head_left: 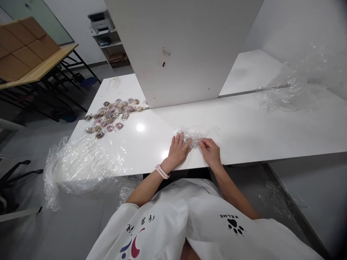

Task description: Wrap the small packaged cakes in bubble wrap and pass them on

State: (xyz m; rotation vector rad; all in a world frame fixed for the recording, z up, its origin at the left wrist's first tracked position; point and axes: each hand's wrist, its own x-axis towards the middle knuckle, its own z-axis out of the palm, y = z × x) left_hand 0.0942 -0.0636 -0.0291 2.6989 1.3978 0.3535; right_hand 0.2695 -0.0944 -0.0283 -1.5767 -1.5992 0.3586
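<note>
A small piece of clear bubble wrap lies on the white table in front of me; whatever it may enclose cannot be made out. My left hand rests on its left side, fingers spread and pressing down. At the wrap's right edge, my right hand has thumb and fingers pinched together on the plastic. To the left on the tabletop is a loose group of small round items in clear wrappers, pink, brown and tan.
A large heap of clear bubble wrap hangs over the table's front left edge. More crumpled clear plastic lies at the right. A white upright panel stands along the table's back. Cardboard boxes sit on a wooden table at far left.
</note>
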